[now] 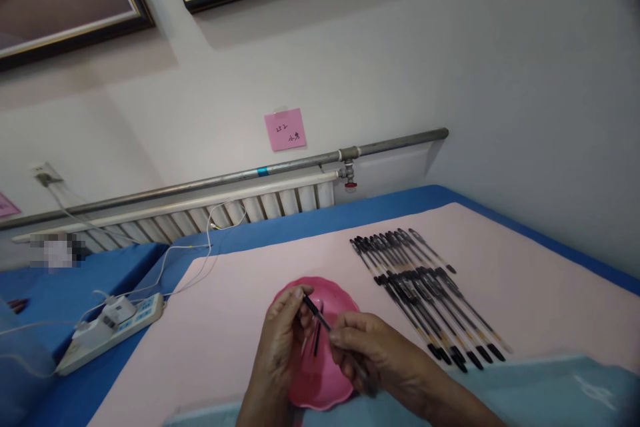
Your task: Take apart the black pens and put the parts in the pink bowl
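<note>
Over a pink scalloped dish [320, 399], both my hands are closed on one slim pen [324, 322] with a black end and a clear barrel. My left hand [286, 327] pinches the black upper end between thumb and fingers. Lower down the barrel, my right hand [365, 347] grips the pen, its far end blurred below the fingers. Inside the dish lie a few thin pen parts [317, 337], partly hidden by my hands. To the right, several black-capped clear pens [435, 307] lie side by side in two overlapping rows.
Pale pink paper [225, 300] covers the blue table [400, 199]. Left stands a white power strip [110, 333] with plugged-in chargers and trailing cables. Light blue cloth [550, 387] lies along the near edge. A radiator [280, 203] and pipe [300, 165] run along the wall behind.
</note>
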Action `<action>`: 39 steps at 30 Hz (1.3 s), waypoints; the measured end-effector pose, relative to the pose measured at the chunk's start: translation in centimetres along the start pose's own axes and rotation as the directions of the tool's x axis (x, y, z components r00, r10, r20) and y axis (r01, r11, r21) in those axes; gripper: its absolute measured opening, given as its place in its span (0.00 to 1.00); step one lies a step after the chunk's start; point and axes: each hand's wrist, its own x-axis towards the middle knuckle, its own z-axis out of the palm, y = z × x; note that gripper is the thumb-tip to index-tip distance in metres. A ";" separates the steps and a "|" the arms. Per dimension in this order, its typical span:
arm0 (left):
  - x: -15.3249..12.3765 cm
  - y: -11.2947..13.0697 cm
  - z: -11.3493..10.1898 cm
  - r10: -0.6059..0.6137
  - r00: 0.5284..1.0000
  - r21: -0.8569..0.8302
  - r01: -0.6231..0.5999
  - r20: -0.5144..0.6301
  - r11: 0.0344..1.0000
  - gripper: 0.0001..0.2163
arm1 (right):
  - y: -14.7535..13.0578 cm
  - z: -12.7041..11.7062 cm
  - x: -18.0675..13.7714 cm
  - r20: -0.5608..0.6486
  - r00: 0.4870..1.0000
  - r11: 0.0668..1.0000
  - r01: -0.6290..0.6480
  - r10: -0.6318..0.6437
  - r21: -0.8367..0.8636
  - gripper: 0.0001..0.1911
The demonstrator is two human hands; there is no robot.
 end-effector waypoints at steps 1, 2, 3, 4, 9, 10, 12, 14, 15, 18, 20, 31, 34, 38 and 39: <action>0.0 0.0 0.0 0.001 1.000 -0.004 -0.001 0.000 1.000 0.13 | 0.0 0.0 0.0 0.000 1.000 1.000 -0.008 0.008 0.006 0.10; 0.0 0.0 0.0 0.002 1.000 -0.005 -0.002 0.007 1.000 0.13 | 0.0 0.0 0.1 0.008 1.000 0.999 -0.020 0.020 0.027 0.11; 0.0 0.0 0.0 0.004 1.000 -0.004 -0.004 0.015 1.000 0.13 | 0.0 0.0 0.1 0.019 0.999 0.998 -0.035 0.033 0.061 0.12; 0.0 0.0 0.0 0.006 1.000 -0.001 -0.006 0.022 1.000 0.12 | 0.0 0.1 0.1 0.030 0.999 0.994 -0.046 0.043 0.094 0.14; -0.1 0.1 0.0 -0.004 1.000 0.024 0.004 0.010 1.000 0.14 | -0.1 0.6 0.0 0.008 1.000 0.991 0.010 -0.012 0.137 0.11; -0.1 0.1 0.0 -0.011 1.000 0.017 0.011 0.012 1.000 0.14 | -0.1 0.7 0.0 0.001 1.000 0.990 0.015 -0.016 0.141 0.11; -0.1 0.1 0.0 -0.019 0.999 0.005 0.019 0.032 1.000 0.13 | -0.1 0.7 0.0 0.003 1.000 0.983 -0.009 0.008 0.182 0.12; -0.1 0.1 0.0 -0.016 0.998 0.011 0.016 0.059 1.000 0.12 | 0.0 0.7 0.0 0.014 0.999 0.974 -0.040 0.037 0.225 0.14; -0.1 0.1 0.0 -0.013 0.998 0.021 0.011 0.065 1.000 0.12 | 0.0 0.7 0.0 0.019 0.999 0.972 -0.045 0.041 0.231 0.15; 0.0 0.1 -0.2 0.001 0.999 0.048 -0.003 0.040 0.999 0.13 | 0.2 0.7 0.1 0.012 1.000 0.985 0.003 -0.005 0.174 0.13; 0.2 0.0 -0.4 0.002 1.000 0.045 -0.003 0.022 0.999 0.13 | 0.3 0.7 0.1 -0.024 0.999 0.994 0.036 -0.034 0.103 0.11; 0.2 0.3 -0.5 0.032 0.999 0.036 -0.032 0.015 0.999 0.13 | -0.4 1.1 -0.4 -0.024 0.997 0.989 -0.070 0.074 0.131 0.09; 0.6 0.7 -1.4 0.077 0.997 0.047 -0.077 -0.007 0.996 0.12 | -0.7 0.7 -0.4 -0.105 0.992 0.996 -0.078 0.074 -0.034 0.06; 1.2 1.1 -3.2 0.153 0.986 0.408 -0.115 -0.062 0.906 0.15 | -1.0 0.1 -0.3 -0.220 0.975 0.993 -0.039 0.013 -0.112 0.07; 1.4 1.2 -3.5 0.166 0.983 0.519 -0.101 -0.081 0.849 0.15 | -1.1 0.1 -0.2 -0.234 0.972 0.994 -0.029 0.003 -0.106 0.08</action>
